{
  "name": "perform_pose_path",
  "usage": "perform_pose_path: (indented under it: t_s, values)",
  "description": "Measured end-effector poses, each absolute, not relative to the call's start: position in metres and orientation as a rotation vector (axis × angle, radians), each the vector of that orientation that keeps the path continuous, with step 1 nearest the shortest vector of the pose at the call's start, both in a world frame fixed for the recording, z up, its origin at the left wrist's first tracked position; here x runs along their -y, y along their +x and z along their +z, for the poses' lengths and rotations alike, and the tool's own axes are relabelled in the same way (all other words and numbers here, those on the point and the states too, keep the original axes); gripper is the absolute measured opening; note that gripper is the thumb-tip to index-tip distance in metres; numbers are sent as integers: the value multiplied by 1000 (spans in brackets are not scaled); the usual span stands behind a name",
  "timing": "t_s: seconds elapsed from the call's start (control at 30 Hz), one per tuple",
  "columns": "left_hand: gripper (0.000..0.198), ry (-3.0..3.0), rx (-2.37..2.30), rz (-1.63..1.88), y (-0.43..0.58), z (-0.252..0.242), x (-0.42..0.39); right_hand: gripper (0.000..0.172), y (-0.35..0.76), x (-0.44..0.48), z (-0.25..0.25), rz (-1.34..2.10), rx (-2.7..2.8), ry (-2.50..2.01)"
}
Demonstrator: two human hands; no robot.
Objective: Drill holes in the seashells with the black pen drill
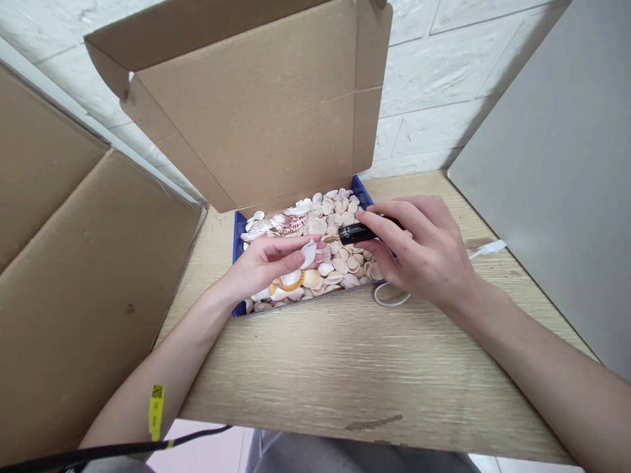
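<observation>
While both hands work over the shell box, the scene reads from left to right as follows.

Cardboard sheet: a big brown cardboard sheet (pixel 83 263) leans along the left edge of the tabletop (pixel 355 368).

Left hand: the left hand (pixel 266 263) hovers over the near left part of the box, its fingers pinched on a white shell (pixel 309 252) held up on edge.

Box: a blue-walled box (pixel 238 238) sits at the far middle of the tabletop, filled with small pale seashells (pixel 340 263); its cardboard lid (pixel 256 112) stands open behind it, against the white wall.

Black tool: a short black tool (pixel 357 232) lies with its long axis running left to right, almost level, its tip pointing left at the held shell. The tip is just beside the shell; contact cannot be told.

Right hand: the right hand (pixel 424 253) is closed around the tool's back end, above the right side of the box.

Cable: a white cable (pixel 486 249) trails from behind the right hand toward the right edge, with a loop showing under the wrist.

Grey panel: a grey panel (pixel 557 164) stands at the far right corner.
</observation>
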State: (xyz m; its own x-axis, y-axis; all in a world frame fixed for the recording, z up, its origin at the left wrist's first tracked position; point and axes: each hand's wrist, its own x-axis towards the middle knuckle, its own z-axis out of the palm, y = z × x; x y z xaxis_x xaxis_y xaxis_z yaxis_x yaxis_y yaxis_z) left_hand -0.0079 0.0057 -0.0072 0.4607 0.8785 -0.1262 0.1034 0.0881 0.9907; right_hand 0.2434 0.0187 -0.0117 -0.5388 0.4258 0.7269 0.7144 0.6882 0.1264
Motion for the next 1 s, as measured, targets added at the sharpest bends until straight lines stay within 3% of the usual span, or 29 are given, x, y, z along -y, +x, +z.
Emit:
perform_pose_path:
  t_s: [0.1, 0.3, 0.63, 1.0]
  values:
    - [37, 1402, -946, 731, -7, -5, -5, 17, 243, -19, -13, -518, 2241, -905]
    - [35, 1489, -979, 774, -9, -5, -5, 25, 243, -18, -18, -378, 2304, -1038]
    - [40, 1452, -1088, 698, -2, -1, -4, 21, 247, -16, -11, -622, 2266, -800]
    - [46, 1445, -1034, 753, -10, -7, -5, 23, 246, -17, -15, -474, 2249, -952]
